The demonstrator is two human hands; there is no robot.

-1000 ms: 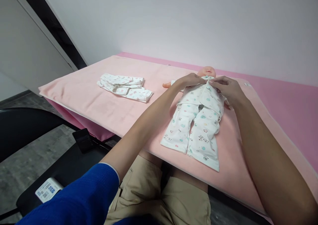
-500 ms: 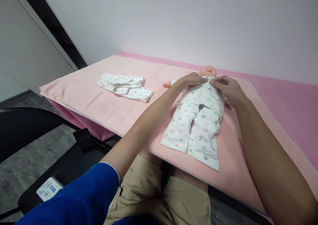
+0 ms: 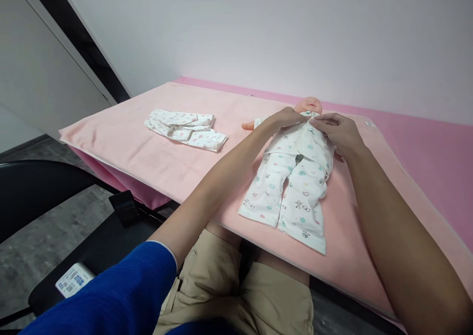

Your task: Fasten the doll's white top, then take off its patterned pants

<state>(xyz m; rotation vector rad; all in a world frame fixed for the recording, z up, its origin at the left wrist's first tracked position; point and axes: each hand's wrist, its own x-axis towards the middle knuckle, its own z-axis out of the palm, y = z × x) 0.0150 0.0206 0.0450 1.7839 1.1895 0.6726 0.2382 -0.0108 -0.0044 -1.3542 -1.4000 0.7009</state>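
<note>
A baby doll [image 3: 312, 104] lies on its back on a pink blanket [image 3: 207, 177], head toward the wall. It wears a white printed jacket [image 3: 286, 143] with green buttons and matching printed trousers [image 3: 303, 202]. At the chest, my left hand [image 3: 290, 117] pinches the jacket's front edge near the collar. My right hand [image 3: 338, 128] pinches the other side of the front opening, close to a button. The fingertips of both hands nearly meet, and the bit of cloth between them is mostly hidden. One doll hand [image 3: 248, 126] sticks out of its sleeve at the left.
Folded white printed baby clothes [image 3: 186, 129] lie on the blanket to the left. Beside the table stands a black chair [image 3: 99, 241] holding a dark phone [image 3: 124, 208] and a white labelled box [image 3: 75, 279]. A white wall [image 3: 277, 39] rises behind the table.
Hardly anything differs. Both hands stay at the doll's chest, with only a slight shift of the right fingers at the jacket front.
</note>
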